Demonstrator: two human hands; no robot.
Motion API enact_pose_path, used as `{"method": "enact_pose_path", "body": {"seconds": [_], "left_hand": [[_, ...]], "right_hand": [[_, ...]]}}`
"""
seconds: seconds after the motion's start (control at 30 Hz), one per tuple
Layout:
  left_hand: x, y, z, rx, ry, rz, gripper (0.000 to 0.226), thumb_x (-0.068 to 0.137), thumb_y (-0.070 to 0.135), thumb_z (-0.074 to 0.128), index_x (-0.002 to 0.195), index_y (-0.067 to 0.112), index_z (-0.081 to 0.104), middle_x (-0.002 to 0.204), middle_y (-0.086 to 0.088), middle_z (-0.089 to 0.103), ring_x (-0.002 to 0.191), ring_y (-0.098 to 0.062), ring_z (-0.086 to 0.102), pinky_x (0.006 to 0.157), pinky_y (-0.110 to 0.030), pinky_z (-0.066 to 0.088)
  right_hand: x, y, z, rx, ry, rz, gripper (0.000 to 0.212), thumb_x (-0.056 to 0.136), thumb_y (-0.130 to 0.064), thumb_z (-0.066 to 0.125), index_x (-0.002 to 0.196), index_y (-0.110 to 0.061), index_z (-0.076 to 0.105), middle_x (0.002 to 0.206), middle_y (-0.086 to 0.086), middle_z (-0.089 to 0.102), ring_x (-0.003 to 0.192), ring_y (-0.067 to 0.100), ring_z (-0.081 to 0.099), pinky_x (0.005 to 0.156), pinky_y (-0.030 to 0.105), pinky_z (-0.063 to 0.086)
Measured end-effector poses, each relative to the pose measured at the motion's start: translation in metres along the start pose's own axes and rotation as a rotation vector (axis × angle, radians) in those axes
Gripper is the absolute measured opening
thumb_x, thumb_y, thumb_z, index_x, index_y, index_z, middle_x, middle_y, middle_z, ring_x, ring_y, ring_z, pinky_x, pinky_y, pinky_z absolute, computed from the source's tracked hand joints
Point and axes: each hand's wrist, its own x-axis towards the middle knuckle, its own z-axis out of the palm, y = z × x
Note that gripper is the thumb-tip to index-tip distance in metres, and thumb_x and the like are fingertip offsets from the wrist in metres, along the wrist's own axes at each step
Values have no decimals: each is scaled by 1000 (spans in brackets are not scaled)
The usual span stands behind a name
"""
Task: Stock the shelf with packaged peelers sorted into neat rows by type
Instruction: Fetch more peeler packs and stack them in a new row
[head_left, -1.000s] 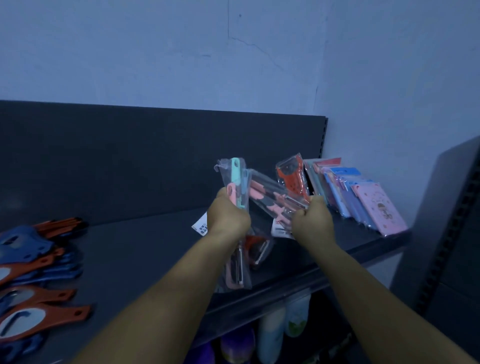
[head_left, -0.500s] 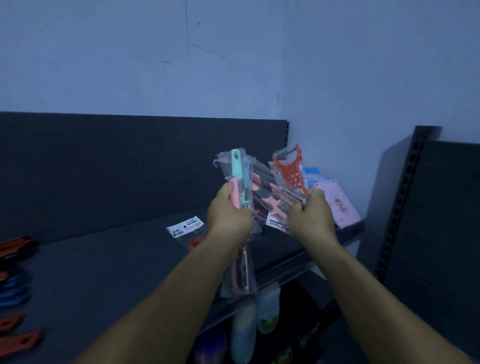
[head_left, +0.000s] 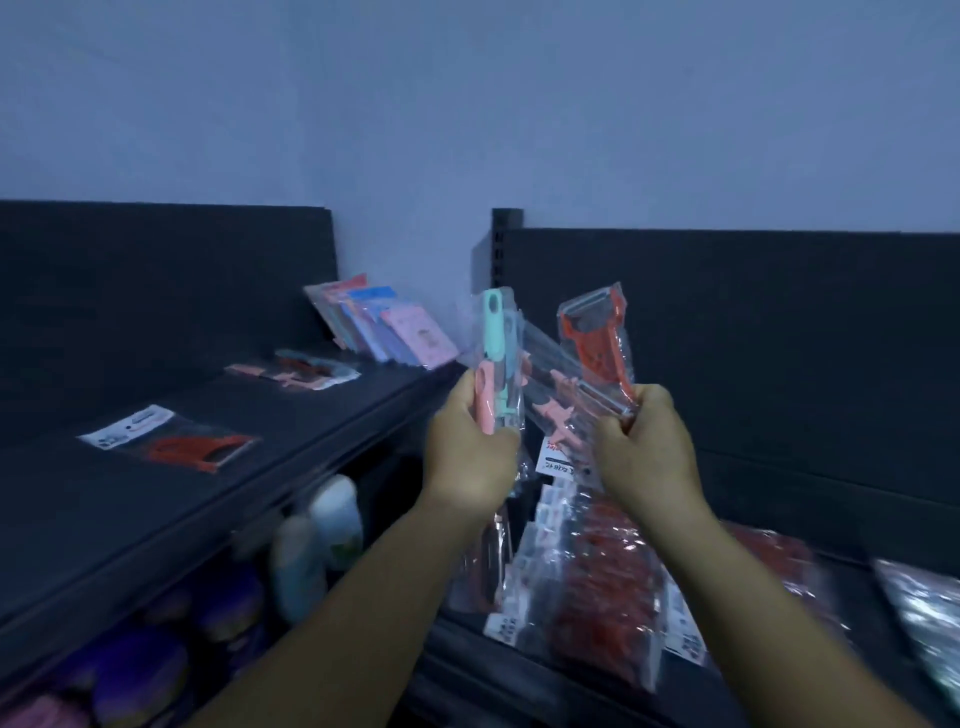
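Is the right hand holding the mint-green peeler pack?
No. The mint-green peeler pack is gripped by the left hand, while the right hand holds the orange peeler pack.

A row of pink and blue card packs (head_left: 387, 332) leans at the far end of the dark shelf. Below it stand blurred bottles (head_left: 317, 540) and purple tubs (head_left: 140, 670). A shiny silver pack (head_left: 924, 608) lies at far right. A pale wall (head_left: 467, 104) rises behind.
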Motion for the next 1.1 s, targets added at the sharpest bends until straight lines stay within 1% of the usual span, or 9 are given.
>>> {"method": "enact_pose_path", "body": {"seconds": [0.03,0.1,0.23,0.47,0.57,0.63,0.8,0.93,1.1], "left_hand": [[-8,2,17,-5,-43,-11,65,87,-6,55,141,29,41,100,22,58,78,1,59,63,-18,51],[-25,5,53,-23,-126,-39,67,88,-4,55,141,33,40,90,25,54,73,-1,58,58,-16,46],[-57,14,129,-24,-272,-51,68,88,1,58,142,36,37,101,23,56,78,-4,60,61,-18,47],[-123,28,283,-27,-486,-60,68,87,-1,57,142,32,38,97,25,54,75,-11,58,64,-22,48],[-154,31,355,-44,-552,-89,70,87,0,58,144,33,35,107,22,58,76,-7,58,66,-18,48],[-175,33,402,-46,-594,-108,70,87,1,58,143,36,35,100,28,54,78,-1,59,63,-14,47],[-225,33,504,-30,-668,-178,70,87,2,58,143,36,34,129,14,51,91,-2,58,65,-11,44],[-255,23,565,5,-710,-249,71,88,2,58,144,36,32,119,16,49,90,-4,57,72,-17,46],[-281,7,615,100,-760,-334,69,90,2,55,144,36,31,110,11,49,89,-13,61,67,-21,49]], "right_hand": [[-5,10,-19,-17,27,26,18,89,-5,42,105,-10,47,72,-3,50,57,8,45,45,20,31],[-14,30,-55,-43,82,71,16,90,-7,43,105,-11,46,73,-1,51,59,9,47,47,24,31],[-29,73,-127,-87,207,155,14,90,-8,44,103,-12,47,76,0,54,61,11,49,48,25,33],[-52,157,-264,-141,362,287,12,90,-6,42,100,-12,46,73,1,52,59,13,46,49,26,34],[-58,198,-325,-145,388,341,11,91,-7,42,99,-14,45,75,1,54,59,13,47,47,26,34],[-59,226,-365,-146,398,373,13,90,-7,43,100,-15,46,75,0,55,59,11,49,46,23,33],[-67,292,-451,-155,412,450,13,90,-6,44,100,-13,47,78,-3,57,64,6,52,46,17,35],[-74,342,-494,-171,422,515,13,90,-2,45,100,-10,47,75,-2,55,62,6,50,41,6,35],[-86,389,-523,-159,411,622,14,91,-4,45,103,-11,47,74,-1,55,59,9,50,45,18,33]]}}
